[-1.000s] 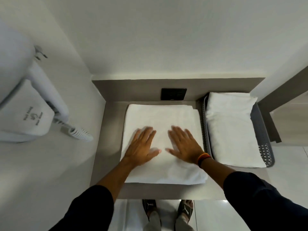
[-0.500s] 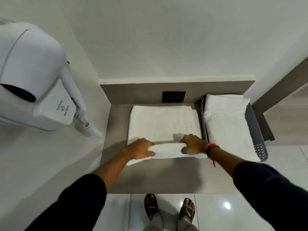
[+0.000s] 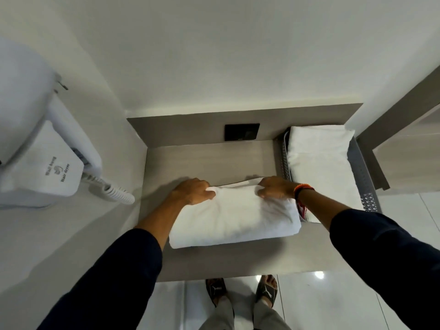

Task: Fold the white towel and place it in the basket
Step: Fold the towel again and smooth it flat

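Note:
The white towel (image 3: 234,216) lies folded into a thick oblong on the grey counter (image 3: 209,160), close to the front edge. My left hand (image 3: 192,191) grips its far left corner. At the far right corner my right hand (image 3: 273,188), with an orange wristband, is closed on the fabric edge. The grey perforated basket (image 3: 360,167) stands at the right end of the counter, touching the towel's right side, and holds another folded white towel (image 3: 319,160).
A white wall hair dryer (image 3: 42,160) with a coiled cord (image 3: 112,190) hangs at the left. A black socket plate (image 3: 241,131) sits in the counter's back panel. My sandalled feet (image 3: 240,291) stand on glossy tiles below the counter edge.
Both hands went from lying flat on the spread towel to gripping it. The towel is folded over into a narrower, thicker bundle nearer the front, leaving the rear of the counter bare.

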